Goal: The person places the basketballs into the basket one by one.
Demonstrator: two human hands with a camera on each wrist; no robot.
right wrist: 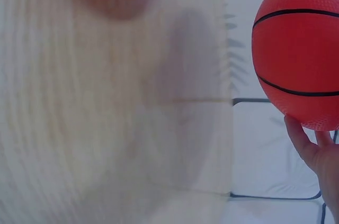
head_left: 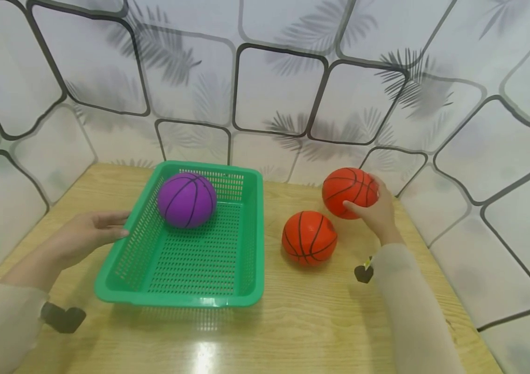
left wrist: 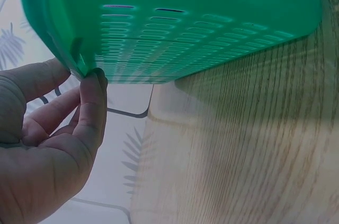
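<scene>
Basket (head_left: 180, 299): green and slotted, standing on the bench (head_left: 311, 332) towards your left, its floor mostly bare.
Purple ball (head_left: 187, 200): inside the basket, near its far left corner.
Near red ball (head_left: 309, 238): on the bench, just right of the basket and apart from it.
Far red ball (head_left: 346, 189): in your right grip (head_left: 379, 215), beyond and to the right of the near red ball, in front of the patterned wall (head_left: 279, 88); it looks raised off the bench, but you cannot be sure of the gap beneath it.
Right grip: spread wide, thumb across the near face of the far red ball and fingers round its right side, so you have hold of it.
Left grip (head_left: 89, 234): nearly closed, thumb and fingertips pinching the basket's left rim and nothing else.
Step in hand: you seem to be picking up the far red ball while you steady the basket; one ball is in and two are out.
Next move: it likely calls for you to carry the ball left, high enough to clear the near red ball and the basket's right rim, then lower it onto bare floor beside the purple ball, your pinch kept firm against sliding.
</scene>
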